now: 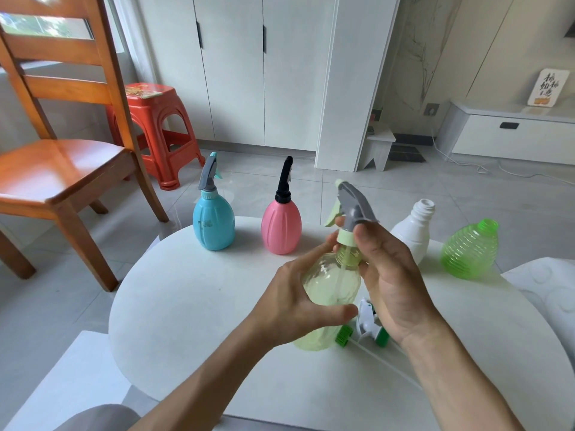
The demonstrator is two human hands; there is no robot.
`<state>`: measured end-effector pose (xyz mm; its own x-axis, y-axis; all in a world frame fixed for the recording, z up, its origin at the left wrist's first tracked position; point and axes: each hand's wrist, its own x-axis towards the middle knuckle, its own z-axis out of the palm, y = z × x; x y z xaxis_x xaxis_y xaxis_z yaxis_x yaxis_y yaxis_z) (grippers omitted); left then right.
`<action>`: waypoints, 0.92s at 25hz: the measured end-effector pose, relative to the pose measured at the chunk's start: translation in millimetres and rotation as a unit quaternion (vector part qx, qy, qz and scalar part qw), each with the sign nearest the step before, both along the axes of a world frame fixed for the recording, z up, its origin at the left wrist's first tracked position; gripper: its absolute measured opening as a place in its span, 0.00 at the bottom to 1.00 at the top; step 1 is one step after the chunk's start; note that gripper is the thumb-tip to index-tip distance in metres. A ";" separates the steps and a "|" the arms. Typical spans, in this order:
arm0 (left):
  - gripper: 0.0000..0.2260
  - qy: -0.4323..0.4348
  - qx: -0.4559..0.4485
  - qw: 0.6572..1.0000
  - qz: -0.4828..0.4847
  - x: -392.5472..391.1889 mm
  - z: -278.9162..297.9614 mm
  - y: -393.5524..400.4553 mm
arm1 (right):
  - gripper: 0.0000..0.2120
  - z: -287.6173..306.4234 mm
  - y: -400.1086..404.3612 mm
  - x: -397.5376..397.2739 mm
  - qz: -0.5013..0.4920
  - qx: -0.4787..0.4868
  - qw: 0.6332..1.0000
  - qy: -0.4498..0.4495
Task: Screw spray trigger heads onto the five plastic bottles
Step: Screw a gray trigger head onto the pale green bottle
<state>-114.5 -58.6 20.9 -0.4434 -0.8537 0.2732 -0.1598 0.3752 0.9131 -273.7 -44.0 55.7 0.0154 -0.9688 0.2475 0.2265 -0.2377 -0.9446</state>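
My left hand (292,293) grips the body of a pale yellow clear bottle (331,286), held tilted above the white round table (193,306). A grey trigger head (353,205) with a light green collar sits on its neck, and my right hand (389,275) pinches that collar. At the back stand a blue bottle (214,222) with a grey head and a pink bottle (281,225) with a black head. A white bottle (415,228) and a ribbed green bottle (469,250) stand open-necked on the right. Two loose white-and-green trigger heads (365,325) lie under my right hand.
A wooden chair (62,163) stands at the left beside the table, with a red plastic stool (155,132) behind it. White cabinets line the far wall. A white cushioned seat (547,293) borders the table on the right.
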 end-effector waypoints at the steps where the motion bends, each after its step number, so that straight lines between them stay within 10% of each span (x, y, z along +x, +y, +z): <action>1: 0.38 -0.029 -0.019 0.999 0.011 1.6 -0.5 -0.6 | 0.16 0.2 0.2 -0.8 -0.008 0.005 1.000 0.004; 10: 0.45 -0.328 -0.192 0.887 0.263 -0.5 -0.5 4.6 | 0.17 -16.9 4.5 -11.3 -0.049 0.082 0.989 0.115; 14: 0.45 -0.321 -0.173 0.896 0.251 3.1 -0.8 2.7 | 0.05 -22.5 3.6 -5.4 -0.077 0.069 0.994 0.018; 23: 0.44 -0.352 -0.192 0.895 0.195 11.0 1.5 8.8 | 0.08 -15.2 1.4 -39.0 0.020 0.047 0.994 0.101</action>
<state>-103.6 -49.9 22.4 -0.3099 -0.8843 0.3494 -0.8320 0.4300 0.3505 -312.7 -42.7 40.5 0.0949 -0.9849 0.1447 0.0383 -0.1416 -0.9892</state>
